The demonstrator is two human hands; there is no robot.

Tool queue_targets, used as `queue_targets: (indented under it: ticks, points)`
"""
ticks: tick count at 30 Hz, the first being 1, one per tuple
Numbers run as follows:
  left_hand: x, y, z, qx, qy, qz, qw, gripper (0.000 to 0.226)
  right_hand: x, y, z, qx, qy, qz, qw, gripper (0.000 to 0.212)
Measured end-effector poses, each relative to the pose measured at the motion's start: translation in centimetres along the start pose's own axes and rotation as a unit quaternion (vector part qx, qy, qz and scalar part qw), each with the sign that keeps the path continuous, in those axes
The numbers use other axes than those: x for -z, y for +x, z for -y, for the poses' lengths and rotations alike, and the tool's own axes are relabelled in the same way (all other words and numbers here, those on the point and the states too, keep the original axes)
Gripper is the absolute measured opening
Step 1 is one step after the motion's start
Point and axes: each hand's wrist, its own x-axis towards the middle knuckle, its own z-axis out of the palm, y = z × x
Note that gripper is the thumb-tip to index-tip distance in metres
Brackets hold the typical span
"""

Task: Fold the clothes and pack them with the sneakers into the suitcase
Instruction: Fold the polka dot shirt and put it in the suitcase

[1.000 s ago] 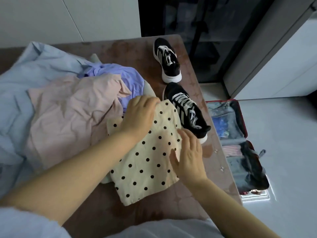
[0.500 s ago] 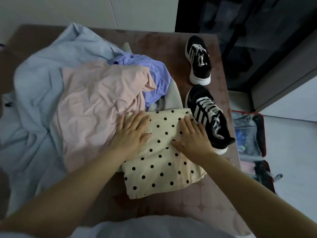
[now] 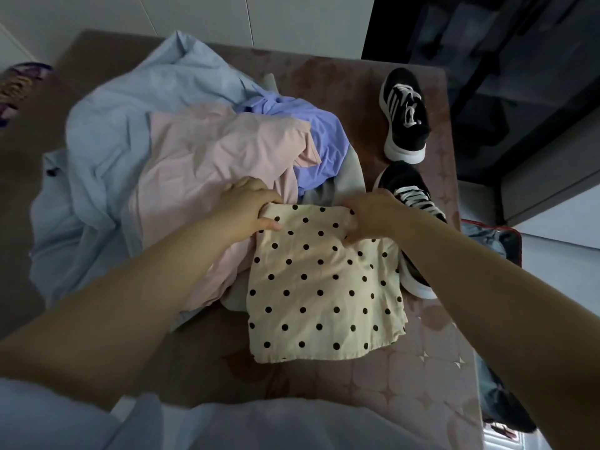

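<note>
Garment (cream, black dots), far corners in pinch of left hand, right hand.

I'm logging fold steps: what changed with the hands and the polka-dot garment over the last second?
Both hands left their flat press on the polka-dot garment and went to its far edge. The left hand now grips the far left corner, the right hand the far right corner. The garment, clothes pile and sneakers stayed where they were.
</note>
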Motion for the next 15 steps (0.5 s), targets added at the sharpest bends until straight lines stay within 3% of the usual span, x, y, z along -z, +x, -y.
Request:
queue_targets:
  ticks: [3,6,10,15]
  points:
    - [-0.1,-0.7,0.2,0.002,-0.031,-0.003,1.0,0.069,0.7,-0.6,0.3,0.019,-0.064,-0.022,0.998,0.053]
    - [0.0,-1.5,-0.2,0.025,-0.062,-0.008,0.998,0.076,0.9,-2.2,0.2,0.038,-0.025,-0.068,0.997,0.03]
    - [0.2,-2.3,-1.3,0.02,-0.113,-0.058,0.992,0.058,0.4,-4.5,0.3,0.048,0.013,-0.137,0.989,0.03]
    - [0.5,-4.1,-2.9,0.025,-0.292,-0.002,0.956,0.072,-1.4,-6.3,0.4,0.065,-0.004,-0.256,0.964,0.031]
